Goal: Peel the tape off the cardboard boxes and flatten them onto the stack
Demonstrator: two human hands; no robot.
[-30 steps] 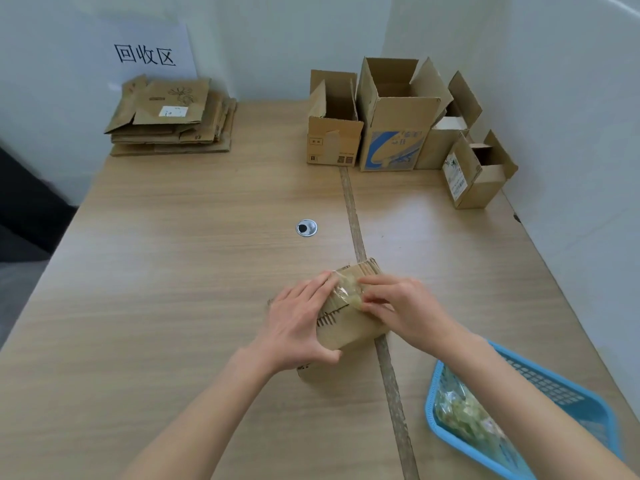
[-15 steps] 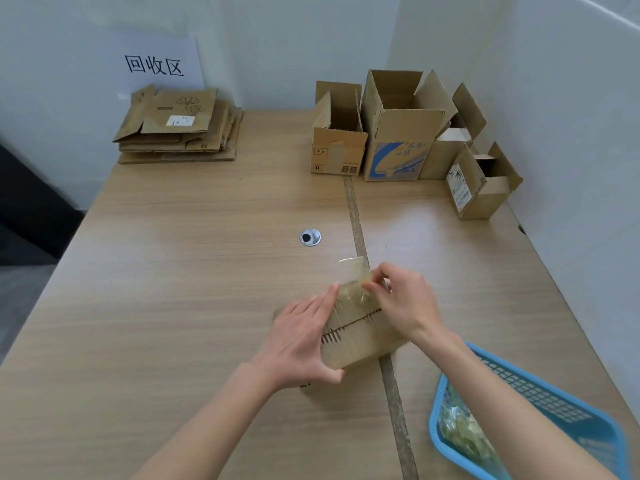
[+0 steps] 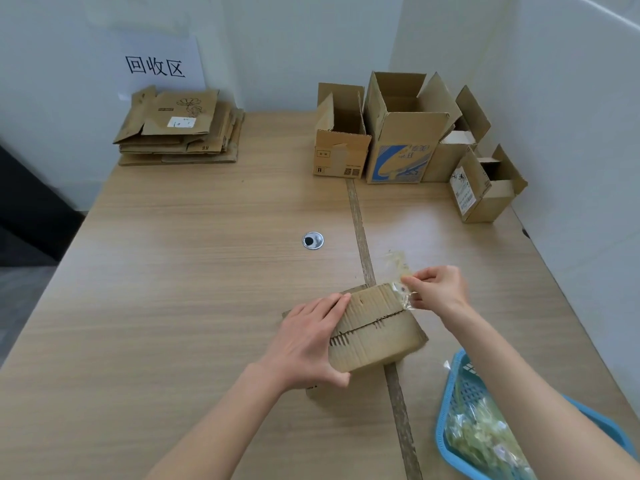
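Nearest, at the right edge of the desk (image 3: 173, 306), a blue basket (image 3: 446, 424) holds crumpled tape. Just beyond, the small cardboard box (image 3: 375, 332) lies on the desk's centre seam. The left hand (image 3: 308, 341) grips its near-left side, fingers laid over the top, thumb on the front face. The right hand (image 3: 438, 289) pinches a strip of clear tape (image 3: 398, 271) between thumb and forefinger, off the box's far right corner. The box looks light and fairly stiff, so it is best braced by its walls; the tape is thin, sticky and likely to tear, so hold it near the peel line. Compared with half a second earlier, the right hand has moved rightward and the tape has lifted clear of the top seam. Farther off stand four open boxes (image 3: 398, 140) at right and the flattened stack (image 3: 180, 133) at left.
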